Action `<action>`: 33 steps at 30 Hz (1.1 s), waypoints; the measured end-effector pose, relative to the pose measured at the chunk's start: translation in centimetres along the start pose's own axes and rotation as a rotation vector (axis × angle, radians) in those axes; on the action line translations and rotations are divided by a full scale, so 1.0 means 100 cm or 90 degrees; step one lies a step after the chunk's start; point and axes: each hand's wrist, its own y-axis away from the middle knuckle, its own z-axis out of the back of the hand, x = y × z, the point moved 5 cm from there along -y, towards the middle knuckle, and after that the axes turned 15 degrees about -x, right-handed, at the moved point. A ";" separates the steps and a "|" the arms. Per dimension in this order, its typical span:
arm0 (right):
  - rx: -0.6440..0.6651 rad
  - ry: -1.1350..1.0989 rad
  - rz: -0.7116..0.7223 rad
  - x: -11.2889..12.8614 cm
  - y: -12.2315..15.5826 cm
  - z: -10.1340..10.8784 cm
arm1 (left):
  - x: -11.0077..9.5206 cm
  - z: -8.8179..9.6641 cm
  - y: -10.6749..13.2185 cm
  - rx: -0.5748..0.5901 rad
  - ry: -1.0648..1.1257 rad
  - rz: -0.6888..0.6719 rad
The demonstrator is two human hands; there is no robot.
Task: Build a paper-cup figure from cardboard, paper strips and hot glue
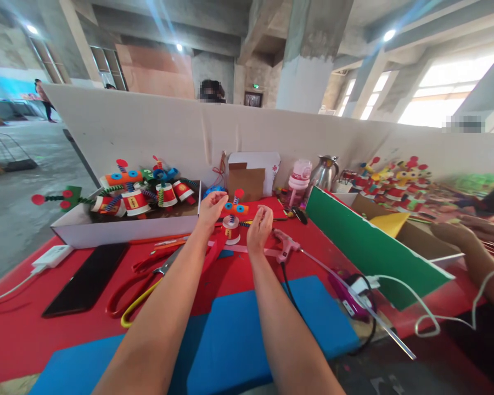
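A small paper-cup figure point(231, 231) stands upright on the red table between my hands. An orange tube head with blue ring eyes point(236, 209) tops it on a coiled neck, with a red disc point(239, 193) above. My left hand point(212, 210) is beside the head's left end, thumb and fingers drawn together. On the other side, my right hand point(259, 227) has its fingers curled near the head's right end. Whether either hand touches the figure, or pinches something small, I cannot make out. A pink glue gun point(286, 244) lies right of my right hand.
Similar figures fill a white box point(127, 230) at left. A black phone point(86, 280), red-handled scissors point(125, 291) and blue foam sheets point(239, 340) lie nearer. At right are a green-sided box point(354, 247), a steel jug point(325, 171) and another person's hands point(456, 236).
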 end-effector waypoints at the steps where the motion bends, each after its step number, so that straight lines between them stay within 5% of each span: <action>1: -0.004 -0.002 0.006 0.002 0.000 0.001 | -0.001 0.002 0.000 -0.014 0.001 -0.007; 5: -0.023 -0.010 0.009 0.007 -0.002 0.004 | -0.009 0.018 0.001 -0.044 -0.030 -0.048; 11: 0.009 -0.041 0.001 0.022 0.008 0.007 | -0.052 0.069 0.013 -0.039 -0.188 -0.234; 14: 0.130 -0.055 -0.007 0.026 0.027 0.004 | -0.057 0.092 0.029 -0.037 -0.259 -0.256; 18: 0.344 -0.037 -0.027 0.020 0.053 -0.002 | -0.035 0.111 0.048 -0.048 -0.396 -0.238; 24: 0.397 0.084 -0.024 0.009 0.056 0.001 | -0.012 0.094 0.071 0.142 -0.715 -0.349; 33: 0.416 0.074 0.021 0.019 0.065 -0.001 | 0.010 0.062 0.093 0.245 -0.863 -0.354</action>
